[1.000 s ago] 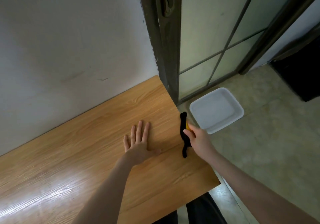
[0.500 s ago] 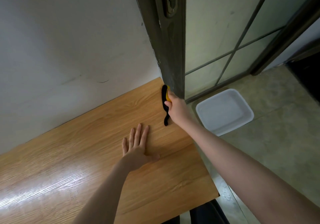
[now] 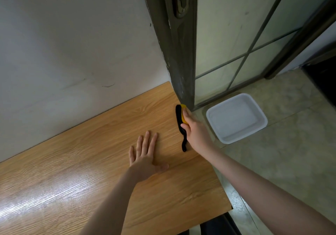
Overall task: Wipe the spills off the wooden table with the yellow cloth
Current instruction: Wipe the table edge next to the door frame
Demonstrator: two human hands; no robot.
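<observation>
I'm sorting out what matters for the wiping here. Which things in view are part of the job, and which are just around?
Part of the job:
wooden table
yellow cloth, gripped by the right hand
left hand, flat on the table

Just around:
white tray on the floor
door frame

Head-worn camera looks steeply down onto the wooden table [image 3: 76, 171].

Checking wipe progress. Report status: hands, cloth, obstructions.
Left hand flat on wooden table. Right hand grips yellow-and-black cloth at table's far right edge, beside door frame. No spills visible.
</observation>
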